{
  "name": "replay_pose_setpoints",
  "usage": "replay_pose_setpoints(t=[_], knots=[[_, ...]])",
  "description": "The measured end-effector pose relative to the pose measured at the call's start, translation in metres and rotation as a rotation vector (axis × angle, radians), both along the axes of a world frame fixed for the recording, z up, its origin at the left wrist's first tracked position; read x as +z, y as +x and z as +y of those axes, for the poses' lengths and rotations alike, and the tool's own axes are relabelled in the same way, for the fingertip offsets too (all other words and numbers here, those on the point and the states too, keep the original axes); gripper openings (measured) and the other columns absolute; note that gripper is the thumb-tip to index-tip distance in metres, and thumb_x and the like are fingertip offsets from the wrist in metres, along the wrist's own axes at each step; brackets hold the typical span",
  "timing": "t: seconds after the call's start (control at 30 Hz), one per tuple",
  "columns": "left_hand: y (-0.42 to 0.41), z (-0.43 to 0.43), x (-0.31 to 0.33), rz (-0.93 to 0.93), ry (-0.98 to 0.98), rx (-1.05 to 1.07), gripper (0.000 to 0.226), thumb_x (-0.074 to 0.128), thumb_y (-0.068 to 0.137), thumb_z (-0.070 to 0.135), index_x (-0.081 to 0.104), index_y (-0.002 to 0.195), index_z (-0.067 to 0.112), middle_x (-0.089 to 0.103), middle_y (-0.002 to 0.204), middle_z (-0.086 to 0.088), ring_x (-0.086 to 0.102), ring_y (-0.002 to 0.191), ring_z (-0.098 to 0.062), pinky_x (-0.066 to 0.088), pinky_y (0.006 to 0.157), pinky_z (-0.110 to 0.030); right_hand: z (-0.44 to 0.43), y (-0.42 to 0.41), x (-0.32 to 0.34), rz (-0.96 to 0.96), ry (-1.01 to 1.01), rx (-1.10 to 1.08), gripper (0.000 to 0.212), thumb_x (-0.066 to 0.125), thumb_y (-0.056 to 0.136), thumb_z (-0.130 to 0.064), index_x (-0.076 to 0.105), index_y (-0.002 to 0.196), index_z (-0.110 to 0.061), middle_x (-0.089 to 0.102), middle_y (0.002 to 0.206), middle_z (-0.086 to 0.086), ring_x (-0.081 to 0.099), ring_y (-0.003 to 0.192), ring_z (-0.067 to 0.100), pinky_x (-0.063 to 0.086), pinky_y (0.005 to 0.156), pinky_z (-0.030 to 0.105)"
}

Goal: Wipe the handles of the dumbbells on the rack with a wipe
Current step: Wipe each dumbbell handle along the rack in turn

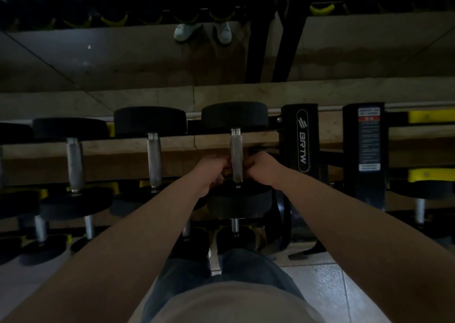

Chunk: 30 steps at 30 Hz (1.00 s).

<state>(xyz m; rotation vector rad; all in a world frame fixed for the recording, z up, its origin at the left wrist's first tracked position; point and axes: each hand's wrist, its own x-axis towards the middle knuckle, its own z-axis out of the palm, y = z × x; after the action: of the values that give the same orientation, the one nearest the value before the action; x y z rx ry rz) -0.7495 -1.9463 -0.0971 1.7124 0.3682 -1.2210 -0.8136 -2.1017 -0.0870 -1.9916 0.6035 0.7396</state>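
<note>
Left hand (213, 173) and right hand (262, 169) curl round one dumbbell handle (236, 150) — near end; rack (301, 138) upright beside.

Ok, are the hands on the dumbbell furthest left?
No, left hand and right hand flank the handle next to the black rack post.

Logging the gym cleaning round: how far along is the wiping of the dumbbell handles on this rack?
Done: nothing tells wiped handles apart. In hand: the left hand and right hand curl either side of the knurled silver metal handle of a black top-row dumbbell; no wipe shows in the dimness. Left: possibly the two silver handles leftward and the lower rows.
</note>
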Motion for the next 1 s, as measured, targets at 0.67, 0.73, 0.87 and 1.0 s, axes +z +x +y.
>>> replay_pose_setpoints(t=[0.67,0.73,0.87,1.0], knots=[[0.0,0.004,0.004,-0.008,0.058,0.005,0.018,0.055,0.093,0.02,0.068,0.105,0.018,0.065,0.097,-0.007,0.052,0.084,-0.02,0.04,0.055,-0.025,0.006,0.02,0.02,-0.437,-0.212,-0.108,0.013,0.067,0.095,-0.022,0.075,0.105,-0.022,0.07,0.104,-0.007,0.061,0.094,0.007,0.044,0.078,0.019],[0.0,0.004,0.004,0.003,0.071,0.034,0.014,0.054,0.093,0.019,0.067,0.099,0.017,0.066,0.101,-0.01,0.053,0.085,-0.021,0.04,0.055,-0.025,0.007,0.018,0.017,-0.471,-0.255,-0.088,0.016,0.065,0.097,-0.023,0.076,0.108,-0.02,0.07,0.109,-0.003,0.062,0.098,0.01,0.045,0.083,0.022],[0.001,-0.001,0.013,0.038,0.033,0.101,0.023,0.045,0.099,0.01,0.062,0.085,0.018,0.063,0.085,-0.007,0.05,0.065,-0.011,0.032,0.052,-0.021,0.005,-0.004,0.013,-0.433,-0.285,0.455,0.018,0.064,0.096,-0.02,0.079,0.105,-0.019,0.069,0.113,0.003,0.064,0.104,0.02,0.051,0.094,0.034],[0.002,-0.001,0.012,0.115,0.014,0.172,0.024,0.043,0.096,0.009,0.065,0.095,0.016,0.067,0.092,-0.005,0.056,0.072,-0.012,0.035,0.044,-0.019,0.004,0.003,0.014,-0.438,-0.304,0.595,0.021,0.061,0.098,-0.022,0.079,0.109,-0.02,0.068,0.117,0.005,0.062,0.108,0.023,0.049,0.096,0.035]])
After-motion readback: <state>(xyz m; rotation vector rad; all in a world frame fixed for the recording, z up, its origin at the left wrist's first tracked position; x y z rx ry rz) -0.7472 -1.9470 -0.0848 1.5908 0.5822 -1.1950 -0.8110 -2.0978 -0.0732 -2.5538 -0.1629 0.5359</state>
